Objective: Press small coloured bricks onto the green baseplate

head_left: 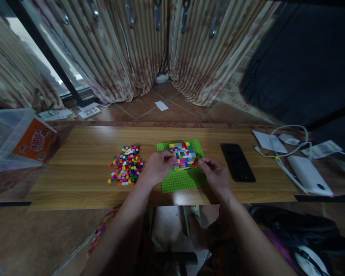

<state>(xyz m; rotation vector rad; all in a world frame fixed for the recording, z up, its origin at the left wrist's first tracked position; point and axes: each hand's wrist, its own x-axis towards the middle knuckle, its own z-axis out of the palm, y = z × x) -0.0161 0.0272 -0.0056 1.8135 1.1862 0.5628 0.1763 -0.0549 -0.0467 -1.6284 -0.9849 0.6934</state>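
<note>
A block of small multicoloured toy bricks (184,156) sits on a green studded baseplate (184,181). My left hand (157,168) is at the block's left side, thumb and forefinger pinched together by its edge. On the opposite side, my right hand (217,175) has its fingertips closed near the block's lower right corner, by some red bricks. Whatever either pinch holds is too small to make out. Left of my left hand lies a loose pile of tiny coloured bricks (126,165).
All this is on a wooden table (89,153). A black phone (238,163) lies to the right, then a white power bank (309,175) with a cable and papers. A clear plastic bin (8,134) with an orange label stands at the left. Curtains (126,57) hang behind.
</note>
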